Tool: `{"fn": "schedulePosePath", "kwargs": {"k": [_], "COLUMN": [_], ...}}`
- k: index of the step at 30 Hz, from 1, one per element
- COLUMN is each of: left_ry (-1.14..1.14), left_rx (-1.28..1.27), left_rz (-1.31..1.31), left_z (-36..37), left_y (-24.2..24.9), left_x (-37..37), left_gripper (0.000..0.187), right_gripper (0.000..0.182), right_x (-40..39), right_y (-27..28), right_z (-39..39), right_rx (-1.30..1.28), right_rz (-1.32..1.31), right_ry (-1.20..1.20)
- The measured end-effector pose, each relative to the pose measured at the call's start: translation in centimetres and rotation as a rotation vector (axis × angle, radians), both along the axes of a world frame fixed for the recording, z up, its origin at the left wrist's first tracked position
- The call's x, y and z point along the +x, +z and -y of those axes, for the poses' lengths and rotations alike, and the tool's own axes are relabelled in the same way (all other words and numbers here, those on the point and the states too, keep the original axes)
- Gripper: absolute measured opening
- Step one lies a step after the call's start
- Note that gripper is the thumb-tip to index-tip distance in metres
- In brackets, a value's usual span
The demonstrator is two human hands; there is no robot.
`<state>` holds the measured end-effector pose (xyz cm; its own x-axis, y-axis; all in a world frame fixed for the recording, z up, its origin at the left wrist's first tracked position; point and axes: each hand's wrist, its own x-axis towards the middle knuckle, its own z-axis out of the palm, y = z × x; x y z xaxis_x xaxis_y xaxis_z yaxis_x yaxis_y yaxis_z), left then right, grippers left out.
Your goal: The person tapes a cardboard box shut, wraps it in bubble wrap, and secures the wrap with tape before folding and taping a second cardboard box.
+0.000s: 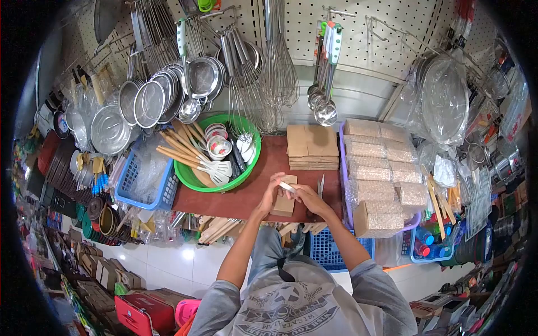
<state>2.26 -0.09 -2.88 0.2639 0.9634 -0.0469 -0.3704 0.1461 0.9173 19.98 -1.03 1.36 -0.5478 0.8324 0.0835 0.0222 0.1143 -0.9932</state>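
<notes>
My left hand (272, 193) and my right hand (309, 198) meet over the table, with their fingers closed around a small white object (286, 186). It is short and narrow, and too small in view to name its kind. Beneath the hands lies a brown cardboard box (284, 206) on the red-brown table top (252, 203), partly covered by my fingers. Just right of my right hand, a pair of scissors (321, 185) rests on the table with its blades pointing away from me. A stack of flat brown cardboard (312, 147) sits beyond.
On the left stand a green basin (216, 189) of utensils and bowls, and a blue basket (147, 203) of bubble wrap. A purple crate (344, 185) at right holds several bubble-wrapped boxes (381, 182). Whisks (274, 73), strainers (150, 105) and ladles (325, 112) hang ahead.
</notes>
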Motion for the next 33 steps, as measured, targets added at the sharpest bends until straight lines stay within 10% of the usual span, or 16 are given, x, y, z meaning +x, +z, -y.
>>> {"fn": "schedulePosePath", "kwargs": {"k": [33], "left_ry": [-0.153], "left_rx": [0.011], "left_rz": [-0.08], "left_z": [-0.3], "left_y": [0.8], "left_x": [-0.8], "left_gripper": [0.064], "right_gripper": [0.034], "right_x": [0.0], "right_y": [-0.3], "right_z": [-0.1], "right_rx": [-0.034], "right_rz": [0.042], "right_ry": [0.011]}}
